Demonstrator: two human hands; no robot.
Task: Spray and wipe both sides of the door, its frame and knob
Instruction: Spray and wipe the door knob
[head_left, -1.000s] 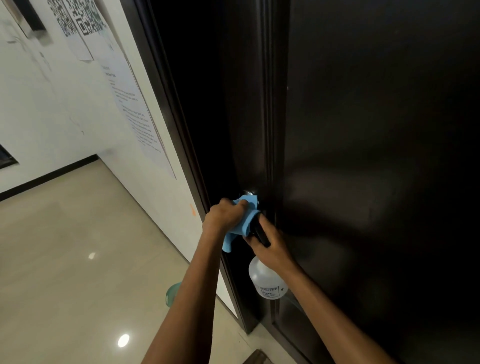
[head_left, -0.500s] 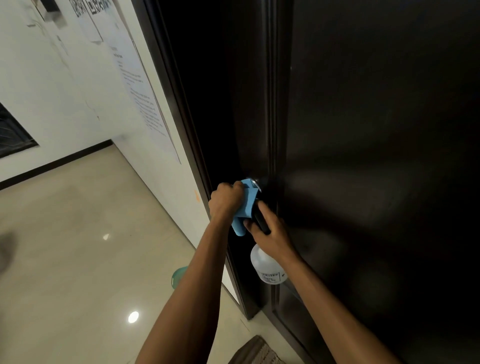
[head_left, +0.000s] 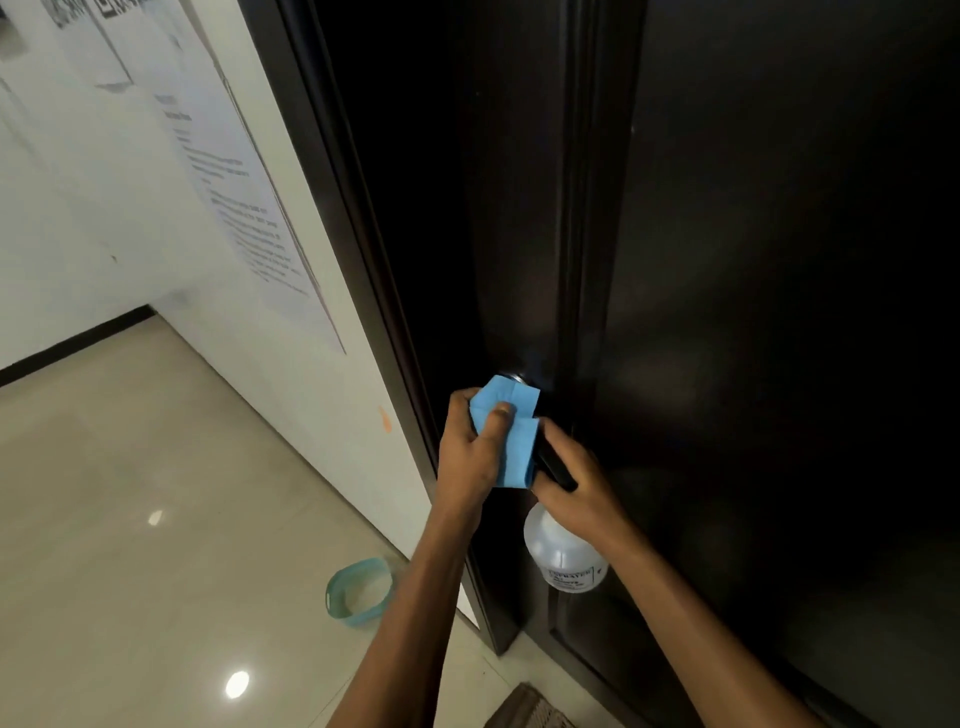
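Head view, looking down along a dark door (head_left: 779, 260). Two bare forearms reach up from the lower edge of the frame and meet at the door's edge, near mid-height.

The left hand (head_left: 470, 452) is curled round one folded blue cloth (head_left: 511, 431), thumb pressed on the cloth's face, holding it against the knob (head_left: 511, 378). Only a thin metallic arc of the knob shows above the cloth; the rest is covered.

The right hand (head_left: 576, 488) lies just beside the left, fingers wrapped over the black head of one spray bottle (head_left: 563, 556). The bottle's translucent white body, bearing a printed label, hangs below the hand, in front of the door's lower panel. Whether a finger rests on the trigger cannot be told.

The dark door frame (head_left: 358, 249) runs diagonally to the left of the hands. Beyond it stands a white wall (head_left: 78, 218) carrying printed paper notices (head_left: 234, 208); at least two show, blurred. On the glossy tiled floor (head_left: 130, 493) sits one teal basin (head_left: 358, 595), near the frame's foot. One corner of a woven mat (head_left: 530, 709) shows at the bottom edge.
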